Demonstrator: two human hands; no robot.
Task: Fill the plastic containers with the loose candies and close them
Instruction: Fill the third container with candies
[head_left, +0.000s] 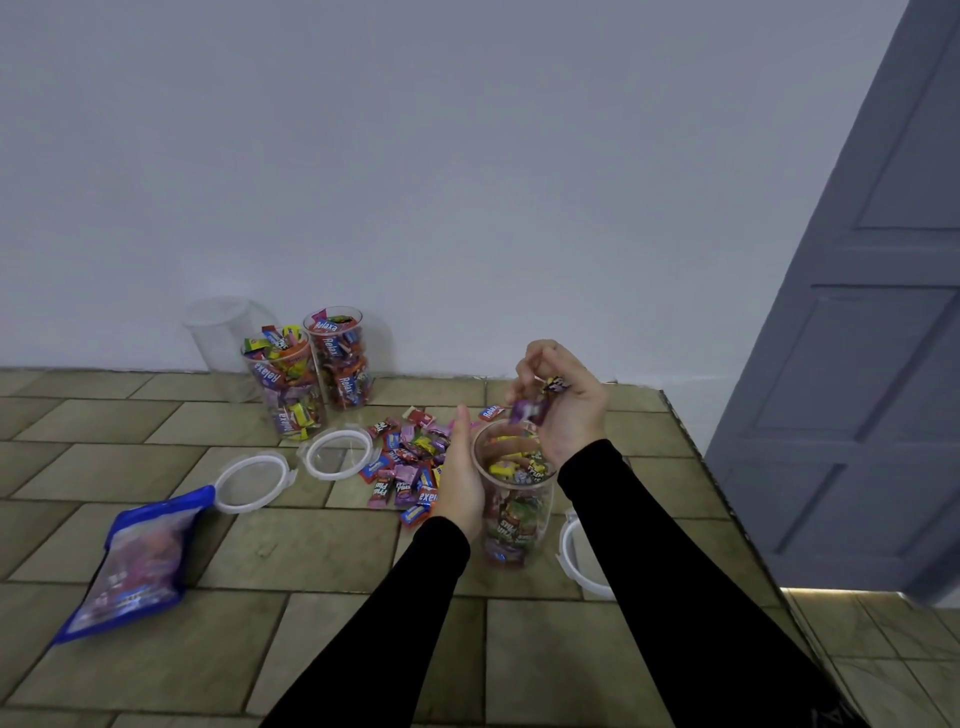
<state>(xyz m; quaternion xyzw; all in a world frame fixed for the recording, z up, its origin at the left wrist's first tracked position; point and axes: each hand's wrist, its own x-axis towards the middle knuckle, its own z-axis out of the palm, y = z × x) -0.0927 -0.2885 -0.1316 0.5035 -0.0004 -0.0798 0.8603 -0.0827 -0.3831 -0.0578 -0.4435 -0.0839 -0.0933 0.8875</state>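
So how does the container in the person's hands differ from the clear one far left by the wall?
The held container is partly filled with candies and gripped by the left hand; the wall container looks empty and stands untouched. The held one is nearer the camera. Both are clear, lidless cylinders.

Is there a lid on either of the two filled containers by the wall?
No: both filled containers stand open-topped, and two white lids lie flat on the table in front of them.

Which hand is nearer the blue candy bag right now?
Left. The left hand holds the side of the container, nearer the blue candy bag; the right hand holds candies above the container's far side.
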